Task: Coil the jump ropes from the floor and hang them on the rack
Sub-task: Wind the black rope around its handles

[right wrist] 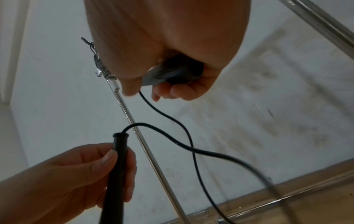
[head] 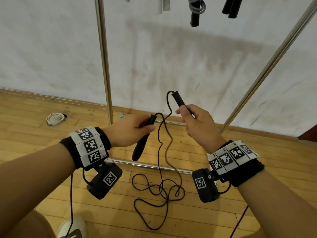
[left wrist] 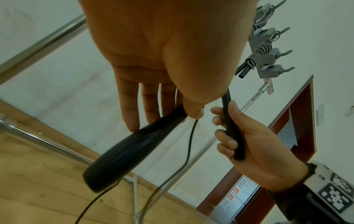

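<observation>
Holding black rope handles (head: pixel 142 141), L hand (head: pixel 127 131), R hand (head: pixel 197 122), thin cord (head: pixel 161 188) tangled

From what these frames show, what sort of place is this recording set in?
Probably a gym or sports storage room. The floor is pale wood strip under a scuffed white wall, and a metal rack carries coiled jump ropes on hooks. The door beside it suggests an indoor hall.

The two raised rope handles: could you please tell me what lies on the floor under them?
Loose cord loops on the wooden floor across the rack's base bar. The wrist cameras cover some floor.
</observation>
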`<state>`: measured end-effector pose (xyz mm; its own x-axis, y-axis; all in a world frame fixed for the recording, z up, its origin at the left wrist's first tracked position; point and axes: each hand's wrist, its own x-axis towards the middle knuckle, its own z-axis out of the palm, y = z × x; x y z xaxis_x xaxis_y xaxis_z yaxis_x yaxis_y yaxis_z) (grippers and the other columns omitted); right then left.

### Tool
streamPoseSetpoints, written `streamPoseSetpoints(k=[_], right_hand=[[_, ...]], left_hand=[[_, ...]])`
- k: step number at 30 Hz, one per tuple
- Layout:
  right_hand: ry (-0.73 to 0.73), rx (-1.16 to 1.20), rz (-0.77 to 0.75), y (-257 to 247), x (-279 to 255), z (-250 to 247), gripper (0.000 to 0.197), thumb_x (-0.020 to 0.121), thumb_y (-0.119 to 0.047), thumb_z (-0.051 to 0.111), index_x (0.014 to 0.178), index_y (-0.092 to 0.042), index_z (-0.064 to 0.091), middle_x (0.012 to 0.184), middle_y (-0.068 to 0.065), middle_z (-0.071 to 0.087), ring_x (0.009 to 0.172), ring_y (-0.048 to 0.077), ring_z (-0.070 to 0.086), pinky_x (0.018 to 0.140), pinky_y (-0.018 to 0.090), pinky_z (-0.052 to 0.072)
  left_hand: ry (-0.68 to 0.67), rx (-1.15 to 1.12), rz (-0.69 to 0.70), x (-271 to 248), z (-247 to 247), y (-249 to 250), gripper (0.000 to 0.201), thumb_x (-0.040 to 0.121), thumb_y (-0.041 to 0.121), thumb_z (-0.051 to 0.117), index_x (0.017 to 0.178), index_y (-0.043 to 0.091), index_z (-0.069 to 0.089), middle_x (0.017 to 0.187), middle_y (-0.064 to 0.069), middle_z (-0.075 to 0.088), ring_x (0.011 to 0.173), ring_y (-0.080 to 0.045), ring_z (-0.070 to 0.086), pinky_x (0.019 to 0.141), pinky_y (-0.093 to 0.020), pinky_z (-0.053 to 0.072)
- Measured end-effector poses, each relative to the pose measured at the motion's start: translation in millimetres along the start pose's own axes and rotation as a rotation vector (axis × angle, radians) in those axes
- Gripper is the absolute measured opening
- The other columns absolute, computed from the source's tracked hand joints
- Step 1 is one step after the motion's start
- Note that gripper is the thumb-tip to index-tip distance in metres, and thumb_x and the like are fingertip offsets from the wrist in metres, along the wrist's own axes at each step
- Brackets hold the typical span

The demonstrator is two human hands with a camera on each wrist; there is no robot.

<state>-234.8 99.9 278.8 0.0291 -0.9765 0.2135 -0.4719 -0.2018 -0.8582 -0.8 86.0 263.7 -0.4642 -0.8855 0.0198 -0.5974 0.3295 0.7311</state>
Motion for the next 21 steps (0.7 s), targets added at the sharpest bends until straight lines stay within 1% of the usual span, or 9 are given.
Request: streamPoseSetpoints(k=[1, 3, 6, 8, 10, 13, 15, 17, 21], right_hand=[[-0.018, 0.028, 0.025, 1, -1, 1, 0.018, 0.098, -0.044, 0.05, 0.092, -0.037, 0.065, 0.066, -0.014, 0.056, 0.055, 0.008, 0.05, 0.058, 0.033, 0.044], [-0.057, 0.065, 0.06, 2, -3, 2, 0.016, 0.1, -0.035, 0.049, 0.099, -0.034, 0.065, 0.071, -0.01, 0.06, 0.06, 0.007, 0.056, 0.063, 0.033, 0.048], [-0.12, 0.176, 0.101, 2, -6, 5, 0.012, 0.101, -0.022, 0.051, 0.109, -0.024, 0.059, 0.082, -0.002, 0.071, 0.074, 0.011, 0.068, 0.076, 0.032, 0.05], [-0.169, 0.244, 0.129, -1, -8, 7, 0.012, 0.099, -0.019, 0.054, 0.111, -0.018, 0.054, 0.09, -0.001, 0.075, 0.083, 0.015, 0.073, 0.083, 0.031, 0.051], [-0.228, 0.282, 0.144, -4, -12, 10, 0.017, 0.097, -0.016, 0.058, 0.112, -0.016, 0.051, 0.094, 0.001, 0.076, 0.087, 0.017, 0.073, 0.082, 0.031, 0.053], [-0.281, 0.298, 0.14, -9, -16, 15, 0.024, 0.094, -0.01, 0.063, 0.113, -0.016, 0.05, 0.094, 0.005, 0.076, 0.089, 0.019, 0.074, 0.085, 0.037, 0.057], [-0.284, 0.323, 0.141, -11, -18, 18, 0.025, 0.093, -0.008, 0.064, 0.114, -0.016, 0.052, 0.097, 0.006, 0.076, 0.09, 0.021, 0.074, 0.083, 0.04, 0.058], [-0.279, 0.322, 0.135, -12, -20, 19, 0.027, 0.091, -0.008, 0.066, 0.114, -0.015, 0.053, 0.102, 0.006, 0.075, 0.091, 0.022, 0.073, 0.081, 0.044, 0.06], [-0.286, 0.31, 0.116, -12, -21, 20, 0.031, 0.09, -0.009, 0.068, 0.116, -0.014, 0.052, 0.102, 0.008, 0.075, 0.093, 0.024, 0.073, 0.08, 0.048, 0.06]], left_hand=[[0.011, -0.048, -0.008, 1, -1, 0, 0.017, 0.099, 0.038, 0.051, 0.099, 0.024, 0.058, 0.087, 0.0, 0.069, 0.077, -0.009, 0.068, 0.065, -0.024, 0.054], [0.032, -0.154, -0.039, 3, -5, 3, 0.013, 0.099, 0.032, 0.054, 0.108, 0.024, 0.056, 0.089, 0.002, 0.072, 0.081, -0.006, 0.07, 0.064, -0.024, 0.057], [0.064, -0.349, -0.085, 6, -8, 9, 0.016, 0.097, 0.02, 0.06, 0.112, 0.021, 0.054, 0.097, -0.003, 0.07, 0.081, -0.014, 0.074, 0.063, -0.027, 0.06], [0.081, -0.41, -0.085, 8, -10, 15, 0.021, 0.095, 0.017, 0.063, 0.113, 0.018, 0.054, 0.101, -0.005, 0.067, 0.08, -0.018, 0.075, 0.062, -0.027, 0.06], [0.101, -0.415, -0.058, 9, -9, 21, 0.022, 0.094, 0.017, 0.064, 0.113, 0.018, 0.055, 0.1, -0.005, 0.067, 0.079, -0.017, 0.075, 0.062, -0.027, 0.06], [0.159, -0.322, 0.011, 11, -5, 29, 0.015, 0.094, 0.024, 0.064, 0.109, 0.022, 0.06, 0.09, 0.0, 0.072, 0.079, -0.013, 0.073, 0.061, -0.028, 0.061], [0.178, -0.278, 0.053, 11, -2, 34, 0.012, 0.095, 0.026, 0.063, 0.106, 0.024, 0.063, 0.086, 0.004, 0.073, 0.076, -0.01, 0.072, 0.058, -0.025, 0.059], [0.174, -0.269, 0.071, 11, 1, 36, 0.011, 0.094, 0.027, 0.063, 0.104, 0.023, 0.064, 0.085, 0.004, 0.074, 0.074, -0.01, 0.072, 0.057, -0.023, 0.058], [0.165, -0.244, 0.061, 11, 3, 38, 0.011, 0.093, 0.028, 0.066, 0.102, 0.021, 0.065, 0.086, 0.002, 0.071, 0.074, -0.012, 0.072, 0.06, -0.027, 0.06]])
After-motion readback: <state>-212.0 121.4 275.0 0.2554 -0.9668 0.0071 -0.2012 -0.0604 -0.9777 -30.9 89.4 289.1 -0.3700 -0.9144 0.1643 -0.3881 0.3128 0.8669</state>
